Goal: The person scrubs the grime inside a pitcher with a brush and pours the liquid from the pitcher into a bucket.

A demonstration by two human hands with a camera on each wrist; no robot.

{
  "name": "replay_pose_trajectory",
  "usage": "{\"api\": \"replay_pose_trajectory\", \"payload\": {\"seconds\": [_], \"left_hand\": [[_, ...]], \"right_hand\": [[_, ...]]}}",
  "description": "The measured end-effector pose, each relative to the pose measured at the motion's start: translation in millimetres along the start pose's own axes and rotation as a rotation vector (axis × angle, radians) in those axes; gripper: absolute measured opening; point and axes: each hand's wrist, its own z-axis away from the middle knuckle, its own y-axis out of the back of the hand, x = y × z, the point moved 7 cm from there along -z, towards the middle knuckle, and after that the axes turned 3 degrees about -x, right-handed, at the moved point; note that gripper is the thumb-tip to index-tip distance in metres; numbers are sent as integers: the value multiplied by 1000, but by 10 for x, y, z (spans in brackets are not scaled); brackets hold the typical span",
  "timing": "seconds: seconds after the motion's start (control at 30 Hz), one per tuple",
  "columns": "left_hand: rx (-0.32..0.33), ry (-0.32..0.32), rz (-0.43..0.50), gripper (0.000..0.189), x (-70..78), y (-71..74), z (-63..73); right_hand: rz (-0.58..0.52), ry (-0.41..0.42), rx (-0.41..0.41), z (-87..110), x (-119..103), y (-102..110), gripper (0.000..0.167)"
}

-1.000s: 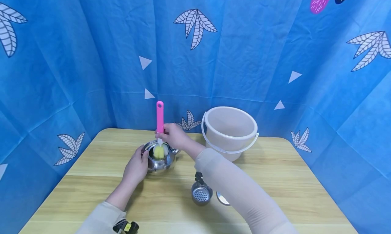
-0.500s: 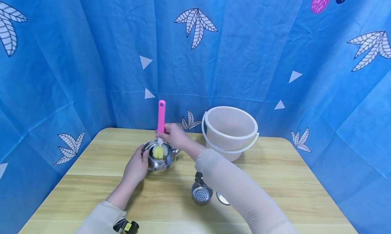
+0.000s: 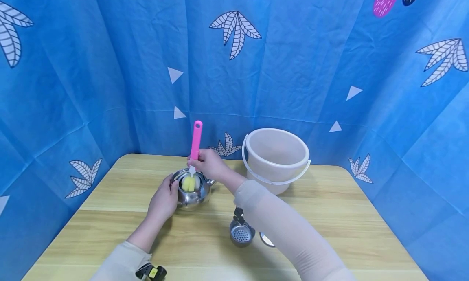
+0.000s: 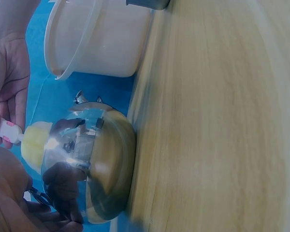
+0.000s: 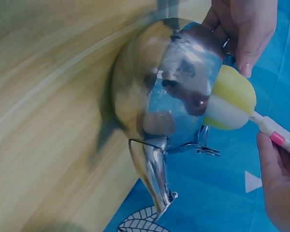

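A shiny metal teapot (image 3: 192, 197) stands without its lid on the table, its spout (image 5: 154, 179) showing in the right wrist view. My left hand (image 3: 163, 199) holds it by the left side, thumb near the rim. My right hand (image 3: 212, 165) pinches the lower handle of a sponge brush (image 3: 196, 140) with a long pink handle. Its yellow and white sponge head (image 5: 229, 99) sits in the teapot's mouth, its lower part hidden inside. The handle leans a little to the right.
A white bucket (image 3: 276, 175) with its handle down stands at the back right. A metal strainer (image 3: 242, 234) lies in front of it. Beside that, a round metal-rimmed piece (image 3: 266, 239) is partly covered by my right sleeve. Blue curtains enclose the table.
The top of the pink handle has tipped to the right, and the sponge head has shifted slightly left in the teapot's mouth. My left hand and the teapot stay in place.
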Motion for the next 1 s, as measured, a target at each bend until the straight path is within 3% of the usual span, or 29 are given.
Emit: {"api": "replay_pose_trajectory", "payload": {"seconds": [0.47, 1.0], "left_hand": [[-14, 6, 2, 60, -6, -10, 3], [-10, 10, 10, 60, -16, -23, -14]], "right_hand": [[-107, -11, 18, 19, 40, -18, 14], [-91, -27, 70, 62, 50, -27, 16]]}}
